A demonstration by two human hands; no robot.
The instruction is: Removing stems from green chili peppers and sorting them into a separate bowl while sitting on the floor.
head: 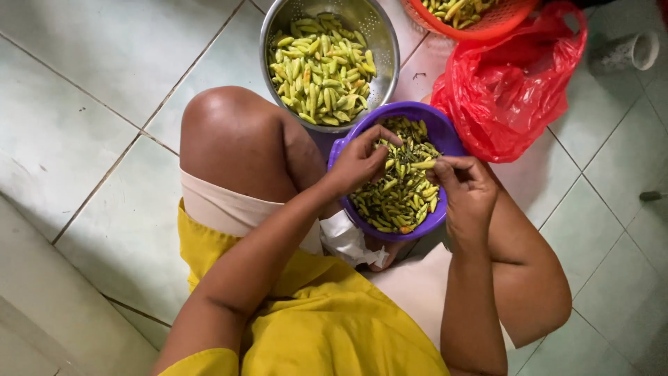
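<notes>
One pale green chili (422, 165) lies crosswise over the purple bowl (445, 136), pinched at its right end by the fingertips of the right hand (467, 186), whose grip is closed on it. Its free left end points toward the left hand (360, 161), whose grip is closed too, thumb and fingers pinched together just above the heap; what it holds is too small to tell. Both hands hover over the bowl's near half, above a pile of darker chilies with stems (400, 191). Past the bowl's far rim on the tiled floor (83, 90) stands a steel colander (379, 31) filled with lighter chilies. To the right lies a crumpled red plastic bag (508, 90), with an orange basket (487, 26) at the top edge.
</notes>
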